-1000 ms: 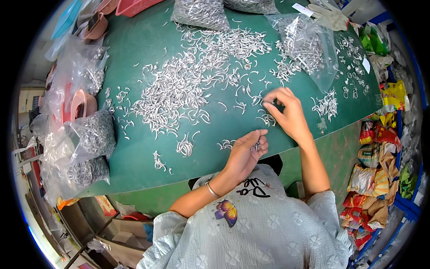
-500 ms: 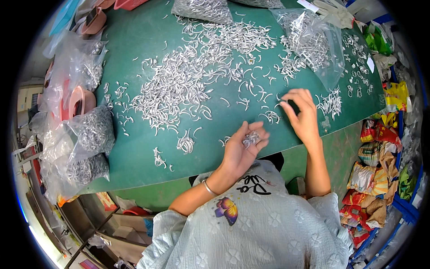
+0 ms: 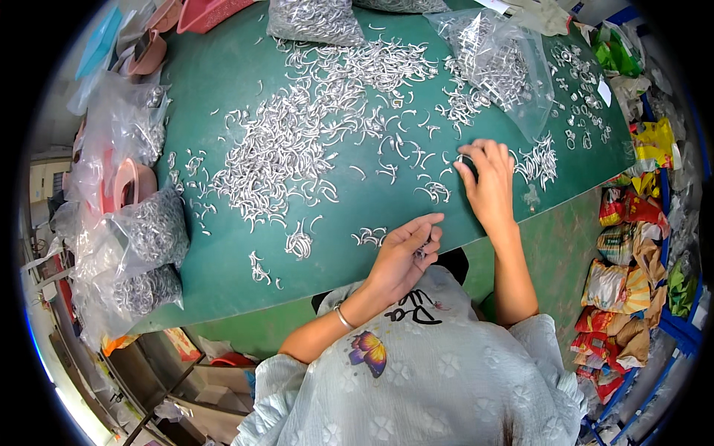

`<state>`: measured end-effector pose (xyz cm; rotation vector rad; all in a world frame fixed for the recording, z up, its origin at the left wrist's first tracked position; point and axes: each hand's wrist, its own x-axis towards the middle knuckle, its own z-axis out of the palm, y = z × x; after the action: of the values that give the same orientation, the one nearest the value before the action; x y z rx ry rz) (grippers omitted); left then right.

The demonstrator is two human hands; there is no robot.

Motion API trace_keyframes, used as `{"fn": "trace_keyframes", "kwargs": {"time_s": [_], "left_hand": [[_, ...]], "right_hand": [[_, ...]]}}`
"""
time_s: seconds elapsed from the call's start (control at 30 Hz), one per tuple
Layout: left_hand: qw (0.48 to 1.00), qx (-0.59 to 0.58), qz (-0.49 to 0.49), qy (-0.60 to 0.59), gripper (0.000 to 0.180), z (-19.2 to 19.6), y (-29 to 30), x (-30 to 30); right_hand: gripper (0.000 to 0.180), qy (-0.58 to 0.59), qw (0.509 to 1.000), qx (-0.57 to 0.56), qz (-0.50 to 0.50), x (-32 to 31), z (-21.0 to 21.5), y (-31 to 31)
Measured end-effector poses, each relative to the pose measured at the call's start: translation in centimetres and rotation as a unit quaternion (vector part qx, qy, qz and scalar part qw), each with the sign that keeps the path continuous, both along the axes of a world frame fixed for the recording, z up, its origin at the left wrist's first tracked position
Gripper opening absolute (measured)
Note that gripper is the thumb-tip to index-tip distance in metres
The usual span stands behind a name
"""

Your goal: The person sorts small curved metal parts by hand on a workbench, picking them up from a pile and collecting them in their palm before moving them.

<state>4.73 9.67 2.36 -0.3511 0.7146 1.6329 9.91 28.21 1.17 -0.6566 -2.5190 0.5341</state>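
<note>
My left hand (image 3: 401, 259) is held palm up near the table's front edge, its fingers curled around several small silvery metal pieces (image 3: 421, 251), mostly hidden in the palm. Farther right, my right hand (image 3: 489, 182) reaches over the green table (image 3: 357, 204). Its thumb and forefinger close on a curved silvery metal piece (image 3: 464, 158). A few similar pieces (image 3: 435, 192) lie just left of that hand. A large heap of the curved pieces (image 3: 275, 152) spreads across the middle. Smaller clusters sit nearer me, one at the left (image 3: 299, 244) and another beside my left hand (image 3: 370, 236).
Clear plastic bags of metal parts (image 3: 494, 63) rest at the far right, with a full bag (image 3: 316, 21) at the back. More bags (image 3: 152, 230) and a pink container (image 3: 135, 182) line the left edge. Slim pieces (image 3: 541, 162) and ring-like parts (image 3: 584, 100) lie right.
My left fingers have curled over the pieces that showed in the open palm. My right hand remains over the table by the loose pieces. The whole view has shifted slightly.
</note>
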Motion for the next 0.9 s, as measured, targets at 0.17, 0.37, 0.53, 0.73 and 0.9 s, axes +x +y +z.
{"fn": "trace_keyframes", "kwargs": {"time_s": [0.17, 0.37, 0.53, 0.73, 0.9], "left_hand": [[0.999, 0.038, -0.011, -0.013, 0.035, -0.9, 0.0, -0.1], [0.997, -0.006, 0.06, -0.04, 0.036, 0.3, 1.6, -0.2], [0.998, 0.0, 0.058, 0.018, 0.034, -1.0, 1.5, -0.3], [0.996, -0.017, 0.086, 0.017, 0.029, -0.7, 2.0, -1.1], [0.997, 0.008, 0.068, -0.032, 0.026, 0.5, 1.3, -2.0]], "right_hand": [[0.014, 0.007, 1.0, 0.01, 0.014, 1.3, -0.7, 0.2], [0.012, -0.006, 0.986, -0.112, 0.121, 2.6, 1.7, -0.6], [0.011, -0.034, 0.967, -0.209, 0.145, 1.7, 2.6, -0.3], [0.015, 0.07, 0.989, -0.111, 0.07, -2.6, 0.5, 2.1], [0.015, -0.021, 0.993, 0.057, 0.103, -4.9, -0.8, 1.8]]}}
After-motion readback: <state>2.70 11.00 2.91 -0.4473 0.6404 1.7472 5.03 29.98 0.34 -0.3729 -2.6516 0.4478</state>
